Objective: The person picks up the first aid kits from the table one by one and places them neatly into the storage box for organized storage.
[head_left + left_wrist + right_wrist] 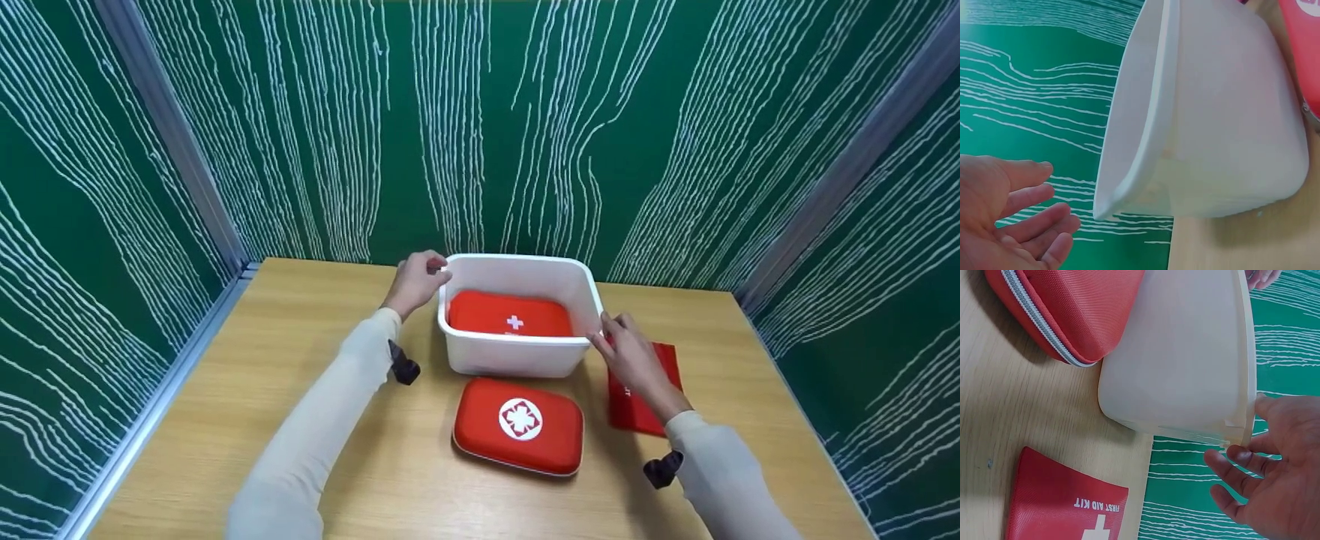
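A white plastic bin stands toward the back of the table, with a red pouch bearing a white cross inside it. My left hand is beside the bin's left rim; in the left wrist view its fingers are loosely bent, apart from the bin, and hold nothing. At the right front corner, my right hand pinches the bin's rim, thumb on the front edge and a fingertip round the side. In front of the bin lies a red zippered hard case with a white round emblem.
A flat red pouch printed "FIRST AID KIT" lies on the wooden table right of the bin, partly beneath my right arm in the head view. Green walls with white wavy lines enclose the table at the back and both sides.
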The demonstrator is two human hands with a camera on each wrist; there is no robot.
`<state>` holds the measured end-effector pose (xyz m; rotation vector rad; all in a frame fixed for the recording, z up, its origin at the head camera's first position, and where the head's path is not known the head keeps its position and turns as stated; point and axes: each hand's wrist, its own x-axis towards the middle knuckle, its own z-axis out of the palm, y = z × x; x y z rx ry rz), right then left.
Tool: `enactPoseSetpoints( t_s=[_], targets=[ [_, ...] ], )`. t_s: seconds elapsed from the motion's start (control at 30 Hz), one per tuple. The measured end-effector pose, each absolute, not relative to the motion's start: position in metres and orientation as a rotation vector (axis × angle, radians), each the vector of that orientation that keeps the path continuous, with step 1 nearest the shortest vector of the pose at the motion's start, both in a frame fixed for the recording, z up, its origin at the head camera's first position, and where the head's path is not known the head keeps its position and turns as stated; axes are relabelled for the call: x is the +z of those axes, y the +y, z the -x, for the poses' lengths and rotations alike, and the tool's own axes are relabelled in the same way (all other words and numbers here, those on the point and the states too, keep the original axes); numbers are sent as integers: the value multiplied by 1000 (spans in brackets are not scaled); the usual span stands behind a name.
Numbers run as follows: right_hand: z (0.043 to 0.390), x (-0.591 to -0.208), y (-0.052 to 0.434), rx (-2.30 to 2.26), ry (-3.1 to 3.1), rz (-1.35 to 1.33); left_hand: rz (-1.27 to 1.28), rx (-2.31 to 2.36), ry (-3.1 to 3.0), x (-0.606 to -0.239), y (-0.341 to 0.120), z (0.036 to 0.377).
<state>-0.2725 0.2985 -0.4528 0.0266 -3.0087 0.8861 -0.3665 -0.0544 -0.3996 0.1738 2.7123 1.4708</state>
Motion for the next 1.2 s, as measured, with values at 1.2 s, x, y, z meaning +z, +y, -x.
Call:
enactPoseSetpoints(
  t_s=[1.2],
  targets=[
    [272,-454,299,860,-3006,-68,63,1596,2721,-482,-123,283]
  ],
)
